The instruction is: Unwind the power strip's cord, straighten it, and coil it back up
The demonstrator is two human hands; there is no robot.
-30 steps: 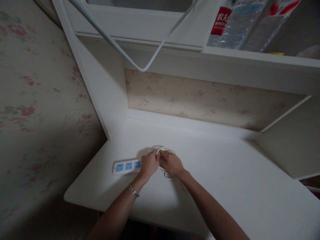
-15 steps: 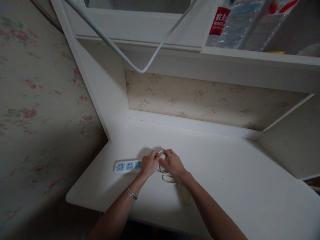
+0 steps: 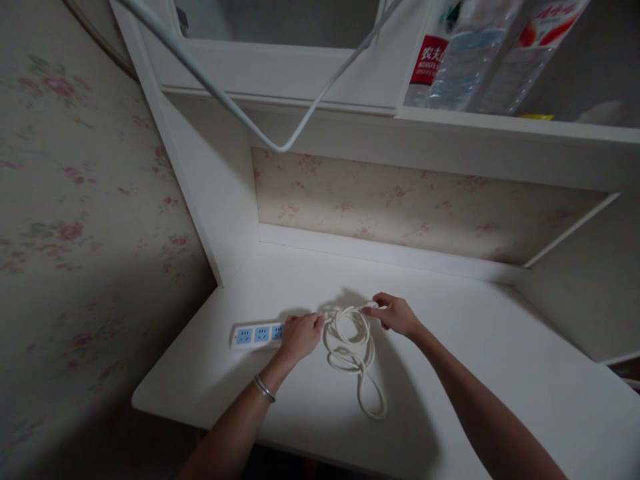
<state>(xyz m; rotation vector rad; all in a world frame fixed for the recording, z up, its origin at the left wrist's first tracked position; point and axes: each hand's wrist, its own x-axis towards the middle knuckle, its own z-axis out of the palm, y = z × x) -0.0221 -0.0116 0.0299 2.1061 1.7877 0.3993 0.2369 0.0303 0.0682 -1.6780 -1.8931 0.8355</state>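
Observation:
A white power strip with blue socket faces lies on the white desk, its right end covered by my left hand. The fingers of that hand are closed, pinching the cream cord where it comes away from the strip. Loose loops of the cord lie on the desk between my hands, one long loop trailing toward the front edge. My right hand grips the white plug at the cord's other end, to the right of the loops. Its fingers partly hide the plug.
Above the white desk runs a shelf holding several clear plastic bottles. A bent grey-white cable hangs in front of the cabinet. Flowered wallpaper covers the left wall, beside an upright panel.
My right hand has moved right, away from my left hand, drawing the plug end with it. The cord's loops now show more openly. My left hand has stayed by the strip.

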